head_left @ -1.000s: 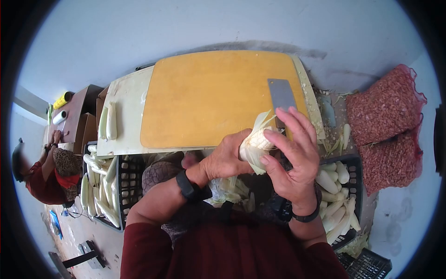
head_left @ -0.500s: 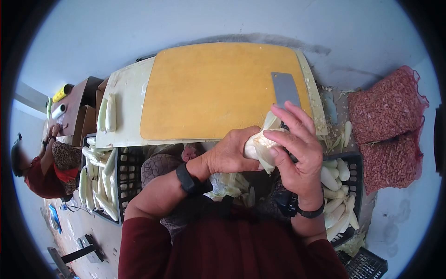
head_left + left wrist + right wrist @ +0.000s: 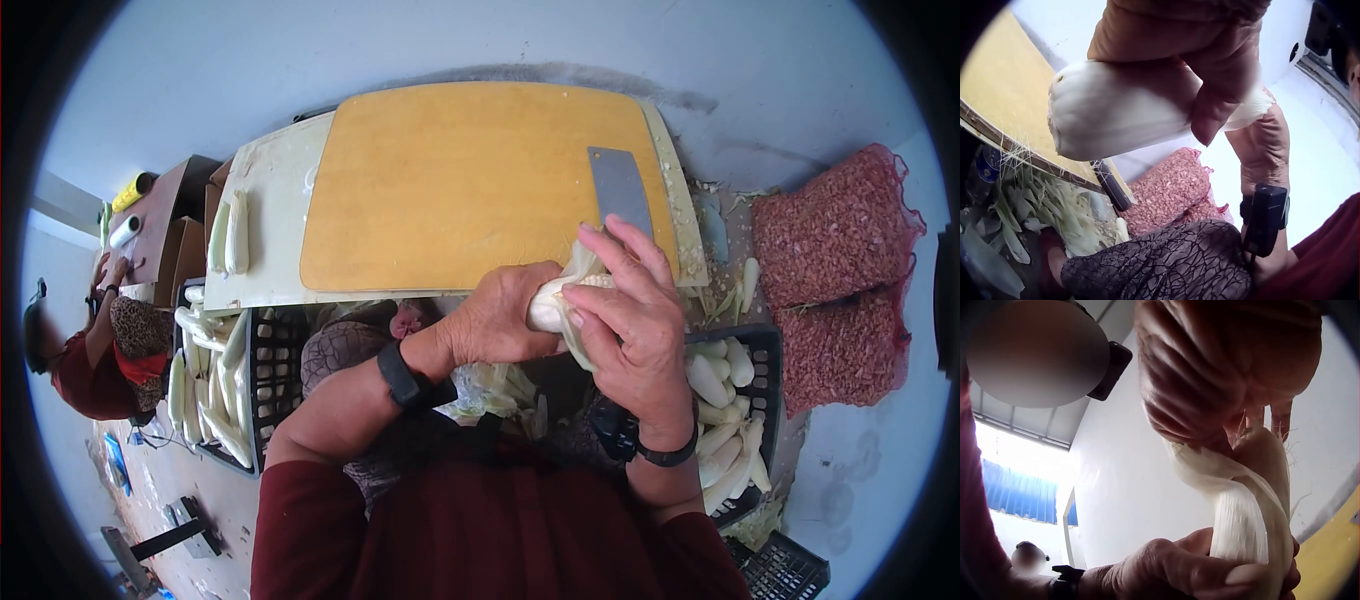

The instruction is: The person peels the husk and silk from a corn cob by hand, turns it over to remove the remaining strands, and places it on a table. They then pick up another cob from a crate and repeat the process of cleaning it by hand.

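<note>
An ear of corn (image 3: 548, 308) in pale husk is held over the near edge of the yellow board (image 3: 450, 190). The left hand (image 3: 505, 315) wraps round its lower part; in the left wrist view the husked ear (image 3: 1122, 109) lies in that hand's grip. At the other end the right hand (image 3: 635, 335) pinches a strip of husk between thumb and forefinger, its other fingers raised. In the right wrist view a loosened husk leaf (image 3: 1210, 472) curls away from the ear near the tip, where fine silk strands stick out.
A cleaver (image 3: 620, 185) lies on the board's right side. Two ears (image 3: 237, 235) rest on the table's left end. Crates of corn (image 3: 215, 390) (image 3: 725, 400) stand left and right. Red mesh sacks (image 3: 835, 230) are at the right wall. Another person (image 3: 95, 360) sits at far left.
The right hand has shifted slightly, its fingers drawing closer around the ear's tip and husk. The left hand keeps its hold. The board and cleaver appear a little higher in the head view.
</note>
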`<state>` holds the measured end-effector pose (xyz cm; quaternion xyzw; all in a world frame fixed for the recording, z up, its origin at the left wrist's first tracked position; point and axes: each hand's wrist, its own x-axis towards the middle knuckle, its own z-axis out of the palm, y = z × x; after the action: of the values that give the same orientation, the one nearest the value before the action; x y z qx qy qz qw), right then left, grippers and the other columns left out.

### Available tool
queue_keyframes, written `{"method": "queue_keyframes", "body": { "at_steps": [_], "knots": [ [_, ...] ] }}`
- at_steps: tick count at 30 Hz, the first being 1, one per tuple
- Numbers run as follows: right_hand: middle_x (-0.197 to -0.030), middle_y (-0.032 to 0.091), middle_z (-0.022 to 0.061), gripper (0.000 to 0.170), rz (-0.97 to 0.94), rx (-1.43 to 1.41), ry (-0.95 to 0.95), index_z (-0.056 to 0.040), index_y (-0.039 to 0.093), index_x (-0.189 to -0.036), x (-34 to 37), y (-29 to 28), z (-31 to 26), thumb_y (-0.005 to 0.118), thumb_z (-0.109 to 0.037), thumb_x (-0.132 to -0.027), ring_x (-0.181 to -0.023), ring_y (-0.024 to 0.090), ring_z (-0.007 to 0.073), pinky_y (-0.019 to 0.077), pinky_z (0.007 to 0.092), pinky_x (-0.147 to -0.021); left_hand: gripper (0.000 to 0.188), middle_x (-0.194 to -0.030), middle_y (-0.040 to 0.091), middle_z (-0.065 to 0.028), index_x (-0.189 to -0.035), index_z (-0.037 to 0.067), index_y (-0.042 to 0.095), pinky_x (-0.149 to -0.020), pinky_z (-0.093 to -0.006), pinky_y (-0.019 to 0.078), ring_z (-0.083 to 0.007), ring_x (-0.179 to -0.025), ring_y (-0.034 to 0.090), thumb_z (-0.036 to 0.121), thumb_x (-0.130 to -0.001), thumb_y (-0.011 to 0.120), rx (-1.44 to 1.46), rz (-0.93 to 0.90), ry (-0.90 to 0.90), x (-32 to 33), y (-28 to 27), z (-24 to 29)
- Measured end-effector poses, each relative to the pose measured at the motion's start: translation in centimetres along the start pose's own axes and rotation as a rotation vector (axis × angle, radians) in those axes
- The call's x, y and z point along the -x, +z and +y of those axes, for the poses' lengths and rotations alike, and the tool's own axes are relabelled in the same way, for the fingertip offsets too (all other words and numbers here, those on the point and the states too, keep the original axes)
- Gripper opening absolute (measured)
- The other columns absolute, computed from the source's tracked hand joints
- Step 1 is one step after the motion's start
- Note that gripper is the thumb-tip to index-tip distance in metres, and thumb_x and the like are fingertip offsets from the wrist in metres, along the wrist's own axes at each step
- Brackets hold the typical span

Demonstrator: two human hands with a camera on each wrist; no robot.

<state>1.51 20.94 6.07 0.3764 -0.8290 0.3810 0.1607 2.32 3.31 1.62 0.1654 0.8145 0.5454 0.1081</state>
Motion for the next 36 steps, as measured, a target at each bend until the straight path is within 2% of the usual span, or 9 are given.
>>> {"method": "queue_keyframes", "body": {
  "at_steps": [3,5,9,11,12,14,18,26,36],
  "knots": [
    [-0.114,0.061,0.0157,0.019,0.019,-0.007,-0.006,-0.0026,0.067,-0.080,0.1,0.2,0.1,0.067,0.003,-0.062,-0.119,0.048,0.0362,0.0403,0.0435,-0.096,0.041,-0.084,0.064,-0.0149,-0.095,0.003,0.059,-0.073,-0.0369,0.0510,-0.0303,-0.080,0.065,0.015,-0.061,0.078,-0.045,0.009,0.023,0.0,0.2,-0.1],
    [-0.108,0.063,0.0131,0.017,0.059,0.056,-0.051,-0.0029,0.065,-0.077,0.1,0.3,0.0,0.067,0.002,-0.061,-0.114,0.050,0.0341,0.0413,0.0443,-0.094,0.041,-0.084,0.064,-0.0146,-0.098,0.000,0.058,-0.070,-0.0345,0.0503,-0.0247,-0.078,0.065,0.012,-0.063,0.075,-0.057,0.012,0.053,0.0,0.2,-0.3],
    [-0.097,0.063,0.0100,0.016,0.139,0.138,-0.139,-0.0021,0.063,-0.076,0.0,0.6,-0.1,0.067,0.000,-0.061,-0.106,0.053,0.0310,0.0429,0.0448,-0.090,0.042,-0.084,0.064,-0.0139,-0.099,0.001,0.058,-0.070,-0.0343,0.0503,-0.0245,-0.079,0.065,0.012,-0.063,0.076,-0.034,0.036,0.069,-0.3,0.4,-0.9],
    [-0.089,0.061,0.0086,0.015,0.179,0.167,-0.214,-0.0008,0.061,-0.076,-0.1,0.6,-0.2,0.066,0.000,-0.062,-0.097,0.055,0.0291,0.0453,0.0447,-0.086,0.048,-0.085,0.065,-0.0149,-0.101,0.002,0.058,-0.074,-0.0368,0.0512,-0.0307,-0.082,0.065,0.015,-0.059,0.077,-0.061,0.041,0.047,-0.2,0.2,-0.4],
    [-0.089,0.061,0.0086,0.015,0.178,0.166,-0.216,-0.0008,0.061,-0.076,-0.1,0.5,-0.3,0.066,0.000,-0.062,-0.097,0.055,0.0291,0.0453,0.0447,-0.086,0.048,-0.085,0.065,-0.0149,-0.101,0.002,0.058,-0.074,-0.0368,0.0512,-0.0307,-0.082,0.065,0.015,-0.059,0.077,-0.061,0.043,0.047,-0.1,0.1,-0.4],
    [-0.087,0.061,0.0096,0.006,0.181,0.175,-0.214,-0.0015,0.060,-0.077,0.0,0.3,-0.5,0.064,-0.003,-0.073,-0.095,0.056,0.0308,0.0473,0.0472,-0.087,0.049,-0.084,0.065,-0.0146,-0.102,0.002,0.058,-0.074,-0.0361,0.0513,-0.0292,-0.081,0.065,0.015,-0.059,0.077,-0.007,0.059,0.020,0.0,0.1,-0.4],
    [-0.084,0.060,0.0086,0.011,0.241,0.150,-0.228,-0.0013,0.058,-0.075,0.1,0.3,-0.2,0.064,-0.001,-0.066,-0.090,0.057,0.0284,0.0491,0.0416,-0.078,0.048,-0.082,0.065,-0.0135,-0.101,0.001,0.058,-0.072,-0.0353,0.0515,-0.0274,-0.079,0.065,0.014,-0.059,0.078,-0.002,0.085,-0.003,0.0,-0.2,-0.2],
    [-0.083,0.063,0.0087,0.009,0.252,0.040,-0.185,-0.0024,0.058,-0.082,0.3,-0.2,0.2,0.065,-0.006,-0.078,-0.083,0.060,0.0302,0.0494,0.0382,-0.073,0.040,-0.078,0.064,-0.0100,-0.098,0.000,0.057,-0.064,-0.0305,0.0519,-0.0179,-0.070,0.064,0.010,-0.064,0.076,0.088,0.139,0.080,0.3,-0.6,0.4],
    [-0.078,0.064,0.0091,0.008,0.289,-0.063,-0.108,-0.0020,0.057,-0.080,0.4,-0.7,0.3,0.065,-0.006,-0.081,-0.077,0.064,0.0297,0.0515,0.0372,-0.070,0.039,-0.079,0.063,-0.0107,-0.098,0.002,0.058,-0.065,-0.0306,0.0511,-0.0183,-0.071,0.064,0.012,-0.065,0.077,0.046,0.204,0.081,0.3,-0.7,0.8]
  ]
}}
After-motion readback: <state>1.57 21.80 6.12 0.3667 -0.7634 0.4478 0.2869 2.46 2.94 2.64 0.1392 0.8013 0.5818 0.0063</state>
